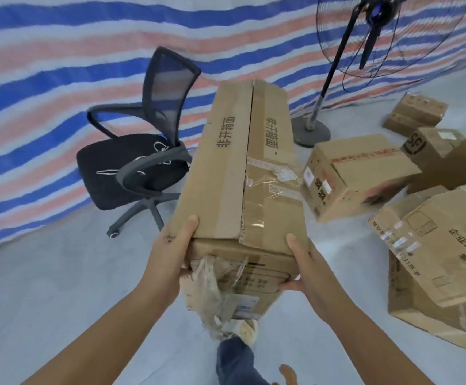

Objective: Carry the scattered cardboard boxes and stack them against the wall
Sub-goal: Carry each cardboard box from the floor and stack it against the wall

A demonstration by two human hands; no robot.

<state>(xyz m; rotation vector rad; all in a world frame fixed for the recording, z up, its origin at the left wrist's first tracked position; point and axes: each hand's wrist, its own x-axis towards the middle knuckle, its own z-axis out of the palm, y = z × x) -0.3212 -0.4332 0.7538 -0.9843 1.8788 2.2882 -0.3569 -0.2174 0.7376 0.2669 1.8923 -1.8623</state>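
head view: long brown cardboard box (243, 173) with black printed characters and torn clear tape on top is off the floor, carried in both hands. left hand (170, 254) grips the near left corner, thumb on the top face, fingers wrapped under. right hand (302, 269) grips the near right corner the same way, thumb up on the top edge, fingers under the end panel. hands are apart, one on each side of the near end, both clamped on the box. the box's long axis runs straight away from the body toward the blue, white and pink striped tarp wall (59, 93), far end slightly raised; all the length sits ahead of the grip, so judging by that the load is nose-heavy and the far end reaches the wall first. both hands are about equally near, no clear lead hand. a loose crumpled plastic wrap (215, 295) hangs off the near end panel. black mesh office chair (145, 151) stands left of the box line near the wall; black pedestal fan (334, 87) stands to the right. scattered brown cardboard boxes (359, 173) lie on the grey floor (45, 301) to the right, not yet stacked. likely target is the wall gap between chair and fan; cannot tell how wide it is behind the box.
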